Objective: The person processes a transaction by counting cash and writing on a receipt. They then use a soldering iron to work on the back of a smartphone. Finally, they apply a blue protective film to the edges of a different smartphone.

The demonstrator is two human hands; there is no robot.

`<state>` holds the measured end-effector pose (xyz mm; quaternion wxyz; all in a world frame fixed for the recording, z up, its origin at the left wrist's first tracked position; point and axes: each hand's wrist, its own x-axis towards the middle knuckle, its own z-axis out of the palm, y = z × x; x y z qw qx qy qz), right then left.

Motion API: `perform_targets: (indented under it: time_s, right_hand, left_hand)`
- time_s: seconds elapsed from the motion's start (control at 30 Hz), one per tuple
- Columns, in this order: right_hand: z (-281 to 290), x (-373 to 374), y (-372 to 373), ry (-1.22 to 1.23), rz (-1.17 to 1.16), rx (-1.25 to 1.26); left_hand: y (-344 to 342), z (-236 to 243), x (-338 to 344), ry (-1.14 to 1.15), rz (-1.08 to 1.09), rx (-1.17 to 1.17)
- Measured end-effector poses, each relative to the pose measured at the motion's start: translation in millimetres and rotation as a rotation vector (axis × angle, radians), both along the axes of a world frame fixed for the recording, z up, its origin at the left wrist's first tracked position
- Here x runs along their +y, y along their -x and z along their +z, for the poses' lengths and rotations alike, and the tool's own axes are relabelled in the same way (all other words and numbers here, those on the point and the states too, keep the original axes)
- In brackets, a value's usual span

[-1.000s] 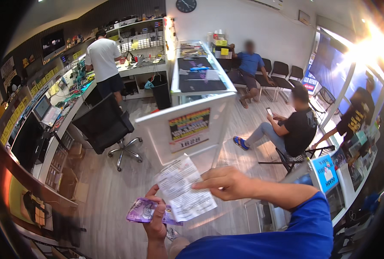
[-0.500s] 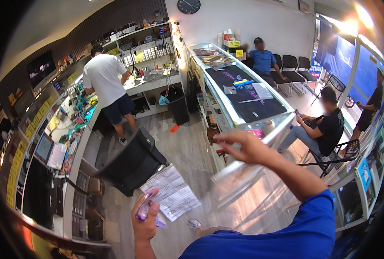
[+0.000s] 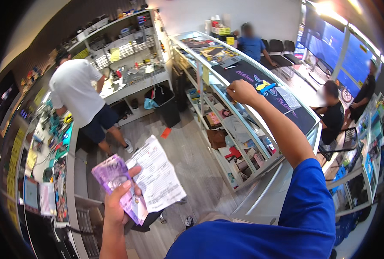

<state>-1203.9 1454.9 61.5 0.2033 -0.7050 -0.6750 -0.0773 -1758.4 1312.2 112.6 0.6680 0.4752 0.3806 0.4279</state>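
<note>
- Purple banknotes (image 3: 110, 172) are clamped between the thumb and fingers of the left hand (image 3: 114, 203), with the thumb pressed over their face.
- A creased white paper (image 3: 161, 177) is gripped in the same hand, just right of the banknotes; both are held in the air.
- A black chair (image 3: 151, 222) is partly hidden beneath them.
- An open laptop (image 3: 47, 198) is set toward the near end of the left tabletop (image 3: 70, 172).
- The right hand (image 3: 243, 91) is held with fingers curled, well apart from the left hand, by the left long edge of the glass tabletop (image 3: 315, 134); whether that edge is touched or anything is gripped cannot be told.
- A black mat (image 3: 302, 122) is spread over the glass tabletop, and a blue and yellow item (image 3: 268, 89) is laid on it, near the right hand.
- An orange scrap (image 3: 166, 133) is seen on the floor (image 3: 192, 159), near a black bin (image 3: 168, 112).
- A person in a white shirt (image 3: 77, 90) is seen standing at the left tabletop's edge.
</note>
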Motion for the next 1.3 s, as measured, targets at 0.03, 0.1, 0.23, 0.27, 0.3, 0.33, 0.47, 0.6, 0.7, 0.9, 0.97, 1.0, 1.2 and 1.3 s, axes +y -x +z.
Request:
perform_targets:
  time_s: [0.03,0.1,0.23,0.27,0.3,0.33,0.47,0.6,0.7,0.9,0.97,1.0,1.2,1.3]
  right_hand:
    - [14.7,12.4,-0.8,0.006,-0.026,-0.013]
    - [8.7,54.4,-22.7,-0.027,-0.015,-0.028]
    - [35.7,132.2,-97.2,0.007,-0.253,-0.038]
    - [36.1,160.8,-118.1,-0.048,-0.242,-0.028]
    - [32.6,188.3,-142.0,-0.1,-0.226,-0.025]
    - [27.7,216.2,-166.0,-0.137,-0.202,-0.037]
    - [5.1,353.0,-276.4,0.004,-0.257,-0.103]
    - [-45.1,450.9,-342.6,0.134,-0.192,-0.268]
    - [-73.1,470.1,-380.5,0.411,-0.248,-0.305]
    - [-22.5,470.8,-353.9,0.247,-0.078,-0.285]
    - [21.5,439.5,-352.5,0.138,-0.119,-0.126]
    - [38.4,415.0,-360.8,0.012,-0.184,-0.05]
    - [96.6,212.9,-373.3,-0.479,-0.55,0.465]
    - [88.1,154.5,-329.2,-0.644,-0.684,0.618]
  left_hand:
    - [-8.1,0.4,29.8,0.033,-0.05,-0.034]
    - [-26.3,-0.5,86.0,0.052,-0.2,-0.036]
    - [-82.3,-10.6,200.5,0.022,-0.331,0.051]
    - [-93.2,-15.5,227.1,-0.022,-0.34,0.085]
    - [-107.3,-26.5,250.5,-0.065,-0.345,0.112]
    - [-116.1,-37.9,273.0,-0.07,-0.344,0.134]
    - [-166.3,-62.2,357.5,-0.067,-0.241,0.164]
    - [-212.7,-85.9,430.1,-0.016,-0.119,0.08]
    - [-264.1,-58.8,479.2,-0.074,-0.188,0.171]
    - [-387.6,-22.9,594.5,-0.247,-0.341,0.089]
    - [-443.0,-21.3,626.8,-0.265,-0.432,0.032]
    - [-473.3,-13.8,646.8,-0.339,-0.581,0.107]
    - [-710.3,-9.4,656.6,-0.389,-1.398,0.161]
    - [-799.4,-6.9,602.4,-0.725,-1.566,0.44]
